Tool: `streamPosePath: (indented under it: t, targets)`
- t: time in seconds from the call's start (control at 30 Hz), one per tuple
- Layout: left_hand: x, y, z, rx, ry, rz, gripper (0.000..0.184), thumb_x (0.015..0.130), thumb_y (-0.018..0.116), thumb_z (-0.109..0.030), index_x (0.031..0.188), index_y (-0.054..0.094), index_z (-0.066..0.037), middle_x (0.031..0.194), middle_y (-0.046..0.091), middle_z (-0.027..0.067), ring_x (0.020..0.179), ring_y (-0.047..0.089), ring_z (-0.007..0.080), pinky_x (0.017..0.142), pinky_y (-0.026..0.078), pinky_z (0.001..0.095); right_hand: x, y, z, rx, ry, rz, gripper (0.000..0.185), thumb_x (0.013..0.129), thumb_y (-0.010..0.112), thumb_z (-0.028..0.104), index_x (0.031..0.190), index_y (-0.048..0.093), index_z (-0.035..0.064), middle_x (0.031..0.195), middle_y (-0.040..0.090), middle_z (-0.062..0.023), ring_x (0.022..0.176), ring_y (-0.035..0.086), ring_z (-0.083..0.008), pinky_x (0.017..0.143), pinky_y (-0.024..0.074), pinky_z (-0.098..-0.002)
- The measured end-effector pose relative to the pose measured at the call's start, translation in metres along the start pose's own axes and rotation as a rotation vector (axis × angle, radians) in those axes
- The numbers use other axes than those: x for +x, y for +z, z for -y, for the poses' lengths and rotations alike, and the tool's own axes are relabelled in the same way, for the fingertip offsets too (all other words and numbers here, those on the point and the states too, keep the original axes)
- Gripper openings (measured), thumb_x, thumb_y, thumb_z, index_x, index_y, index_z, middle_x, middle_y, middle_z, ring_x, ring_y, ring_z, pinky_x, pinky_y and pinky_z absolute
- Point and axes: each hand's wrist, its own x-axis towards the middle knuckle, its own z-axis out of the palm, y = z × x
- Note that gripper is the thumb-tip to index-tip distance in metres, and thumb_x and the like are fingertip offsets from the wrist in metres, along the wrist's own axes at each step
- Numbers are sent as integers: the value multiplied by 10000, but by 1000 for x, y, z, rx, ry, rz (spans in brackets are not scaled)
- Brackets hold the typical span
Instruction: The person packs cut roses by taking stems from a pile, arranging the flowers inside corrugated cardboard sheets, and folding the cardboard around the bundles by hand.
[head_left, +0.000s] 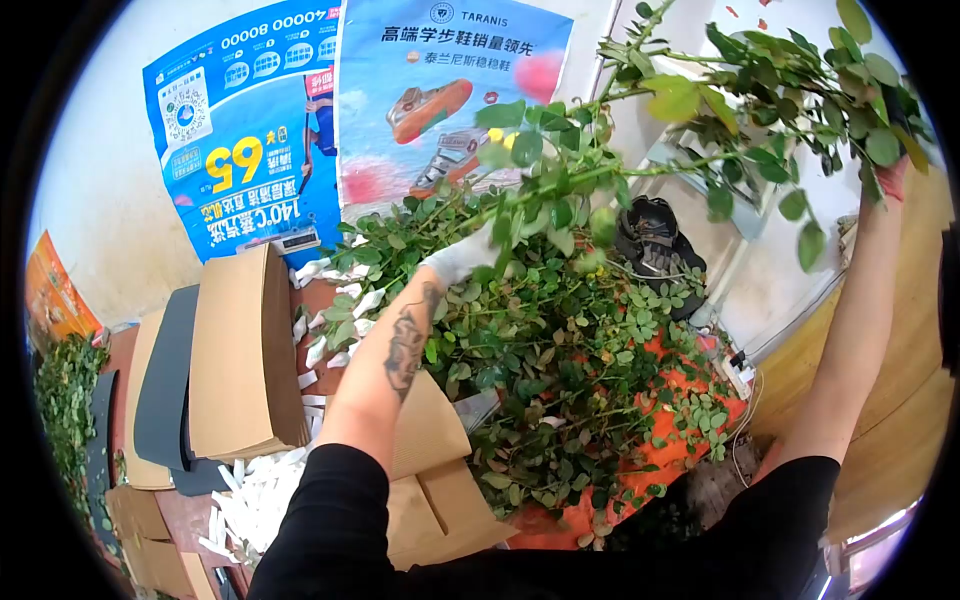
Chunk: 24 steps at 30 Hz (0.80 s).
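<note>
My right hand (890, 182), raised at the far right, is closed round a bunch of long leafy stems (770, 120). The stems reach leftward across the upper middle, some blurred. My left hand (465, 258), in a whitish glove, is among the leaves at the centre, at the left end of these stems. Leaves cover its fingers, so its grip cannot be made out. Below and around it lies a large heap of green leafy cuttings (540, 350), partly over an orange-red sheet (670, 425).
On the left stand stacked brown cardboard sheets (235, 350) and a dark grey sheet (165, 375). White pieces (260, 500) lie beside a folded cardboard piece (430, 500). A dark shoe (655, 240) and a power strip (738, 375) with a cable are right of the heap. Posters (245, 140) cover the wall.
</note>
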Motion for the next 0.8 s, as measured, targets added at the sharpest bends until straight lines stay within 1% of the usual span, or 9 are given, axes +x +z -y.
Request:
streamPosePath:
  t: [0.1, 0.2, 0.33, 0.4, 0.5, 0.53, 0.67, 0.7, 0.8]
  targets:
    - [-12, -19, 18, -437, -125, 294, 540, 736, 649, 7, 1233, 445, -54, 1062, 549, 60, 1025, 524, 186, 857, 456, 290, -11, -8, 11, -16, -33, -22, 354, 898, 545, 190, 1195, 532, -2, 1096, 615, -93, 972, 598, -182, 861, 483, -301]
    - [-26, -6, 31, -533, 22, 670, 397, 754, 620, 30, 1141, 577, -44, 1034, 582, 65, 1018, 537, 181, 847, 473, 294, -26, -9, 10, -11, -48, -48, 351, 898, 545, 189, 1192, 534, -2, 1095, 615, -92, 970, 598, -181, 860, 484, -301]
    - [-71, 23, 20, -883, -143, 528, 333, 855, 563, -93, 1169, 516, 4, 1150, 570, 117, 1030, 568, 209, 785, 521, 354, -37, -8, 2, -7, -55, -79, 347, 898, 545, 189, 1188, 538, -2, 1092, 616, -90, 967, 599, -180, 858, 485, -301]
    - [-78, 9, 15, -398, -90, 523, 334, 848, 582, -89, 1166, 518, -7, 1130, 582, 100, 986, 589, 207, 776, 525, 350, -46, -11, -1, -17, -40, -87, 345, 898, 544, 188, 1186, 539, -2, 1091, 616, -89, 965, 600, -180, 857, 486, -301]
    - [-83, 1, 44, -614, -478, 314, 333, 845, 613, -131, 1146, 531, -15, 1092, 596, 81, 969, 585, 181, 827, 496, 324, -61, -15, -6, -35, -19, -88, 342, 898, 544, 188, 1183, 542, -2, 1090, 617, -88, 963, 600, -179, 856, 486, -301]
    - [-88, 31, 22, -327, -494, 234, 360, 840, 628, -147, 1156, 522, -10, 1085, 594, 85, 964, 578, 167, 810, 494, 303, -67, -14, -9, -42, -7, -86, 341, 898, 544, 188, 1182, 543, -2, 1089, 617, -88, 962, 600, -178, 855, 487, -302]
    - [-99, 32, 93, -849, -375, 411, 392, 855, 600, -188, 1206, 506, -41, 1119, 568, 89, 1012, 545, 199, 857, 438, 339, -80, -15, -13, -33, 15, -87, 337, 899, 544, 187, 1178, 546, -2, 1087, 618, -86, 960, 601, -177, 853, 488, -302]
    - [-105, 41, 53, -999, -530, 437, 359, 840, 600, -123, 1183, 538, -40, 1196, 553, 111, 1086, 530, 232, 963, 410, 374, -81, -15, -14, -29, 17, -89, 336, 899, 544, 187, 1177, 547, -2, 1087, 618, -86, 959, 602, -177, 853, 488, -302]
    - [-118, 33, 33, -573, -449, 467, 608, 773, 707, -226, 1286, 434, -46, 1219, 518, 104, 1071, 528, 212, 931, 421, 364, -84, -19, -16, -40, 27, -86, 333, 899, 543, 186, 1174, 549, -2, 1085, 619, -85, 957, 602, -176, 851, 489, -302]
